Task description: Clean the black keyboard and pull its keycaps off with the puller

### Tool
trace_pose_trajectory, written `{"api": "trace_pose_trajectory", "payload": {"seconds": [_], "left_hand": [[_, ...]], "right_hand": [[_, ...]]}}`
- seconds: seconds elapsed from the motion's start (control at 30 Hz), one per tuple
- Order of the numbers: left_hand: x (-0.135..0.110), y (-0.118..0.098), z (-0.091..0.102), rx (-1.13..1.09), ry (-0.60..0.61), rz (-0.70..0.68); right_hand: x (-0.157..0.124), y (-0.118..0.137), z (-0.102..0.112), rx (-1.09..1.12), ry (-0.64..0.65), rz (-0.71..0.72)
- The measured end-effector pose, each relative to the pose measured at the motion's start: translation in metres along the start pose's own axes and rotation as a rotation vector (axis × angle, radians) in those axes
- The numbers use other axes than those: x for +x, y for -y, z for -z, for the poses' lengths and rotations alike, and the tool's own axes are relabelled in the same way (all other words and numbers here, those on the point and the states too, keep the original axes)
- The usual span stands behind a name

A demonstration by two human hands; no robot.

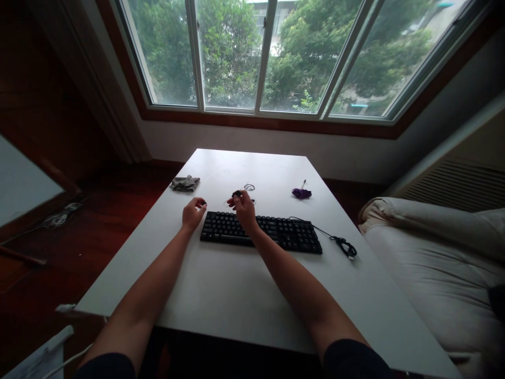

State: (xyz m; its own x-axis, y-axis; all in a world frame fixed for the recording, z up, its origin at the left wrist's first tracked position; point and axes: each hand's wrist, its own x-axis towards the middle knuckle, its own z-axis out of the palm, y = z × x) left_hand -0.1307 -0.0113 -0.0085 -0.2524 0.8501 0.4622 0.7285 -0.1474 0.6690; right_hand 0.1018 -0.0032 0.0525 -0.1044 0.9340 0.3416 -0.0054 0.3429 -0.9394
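Note:
A black keyboard [276,233] lies across the middle of the white table [221,300]. My right hand [244,208] hovers over its far left part, fingers pinched on a small dark object [236,193] that I cannot name. My left hand [193,213] rests curled just off the keyboard's left end, and nothing shows in it. Thin wire-like items [249,187] lie on the table just beyond my right hand.
A crumpled grey cloth [185,183] sits at the far left of the table. A purple item with a pen-like stick [302,192] lies far right. The keyboard's cable [343,245] coils at its right. A pale sofa [434,252] stands right of the table; windows ahead.

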Motion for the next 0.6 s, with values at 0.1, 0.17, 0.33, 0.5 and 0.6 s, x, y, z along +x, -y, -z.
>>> {"api": "trace_pose_trajectory", "payload": {"seconds": [0.1, 0.17, 0.33, 0.5, 0.6], "left_hand": [[0.013, 0.017, -0.007, 0.086, 0.022, 0.169], [0.022, 0.025, -0.013, 0.168, 0.051, 0.205], [0.044, 0.026, -0.027, 0.375, 0.098, 0.192], [0.067, 0.019, -0.043, 0.425, 0.125, 0.244], [0.081, 0.017, -0.053, 0.431, 0.127, 0.273]], "right_hand": [[-0.039, 0.011, 0.047, -0.083, 0.03, 0.068], [-0.066, 0.013, 0.085, -0.162, 0.009, 0.069], [-0.088, 0.018, 0.163, -0.234, -0.225, 0.037], [-0.075, 0.022, 0.183, -0.241, -0.37, 0.08], [-0.078, 0.014, 0.176, -0.293, -0.267, 0.064]]}}
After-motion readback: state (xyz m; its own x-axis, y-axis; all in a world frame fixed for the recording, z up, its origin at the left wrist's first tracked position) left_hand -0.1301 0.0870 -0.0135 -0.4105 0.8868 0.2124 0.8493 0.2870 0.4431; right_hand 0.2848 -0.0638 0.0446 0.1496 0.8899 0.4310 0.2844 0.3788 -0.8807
